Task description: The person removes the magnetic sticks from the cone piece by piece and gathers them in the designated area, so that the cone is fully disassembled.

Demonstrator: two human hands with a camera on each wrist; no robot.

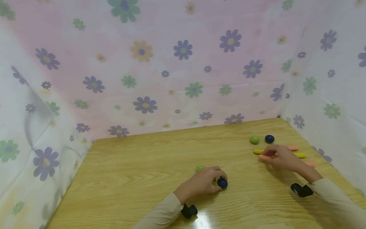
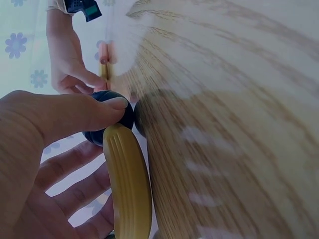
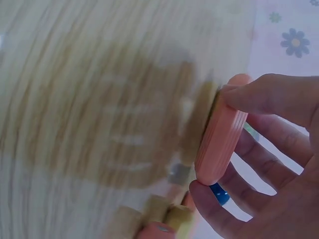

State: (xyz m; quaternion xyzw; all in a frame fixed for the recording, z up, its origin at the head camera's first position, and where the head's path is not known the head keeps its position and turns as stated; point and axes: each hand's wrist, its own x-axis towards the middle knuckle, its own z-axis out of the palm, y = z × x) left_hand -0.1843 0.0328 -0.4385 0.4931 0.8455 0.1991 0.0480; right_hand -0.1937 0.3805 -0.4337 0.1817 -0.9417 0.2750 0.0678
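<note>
My left hand (image 1: 201, 182) pinches a glossy dark blue ball (image 1: 222, 183), its thumb lying across the ball in the left wrist view. Right beside the ball is a yellow ribbed stick (image 2: 128, 181), close over the wood. A green ball (image 1: 199, 167) peeks out behind this hand in the head view. Farther right, my right hand (image 1: 283, 158) holds a salmon-pink ribbed stick (image 3: 223, 142) between thumb and fingers. Behind that hand lies a yellow stick (image 1: 258, 151), partly covered by it.
A green ball (image 1: 254, 139) and another dark blue ball (image 1: 269, 138) sit at the table's back right. Ends of pink (image 1: 293, 148) and yellow (image 1: 301, 155) sticks show past the right hand. Flowered cloth (image 1: 183, 76) walls the wooden table (image 1: 137, 168) behind and at both sides.
</note>
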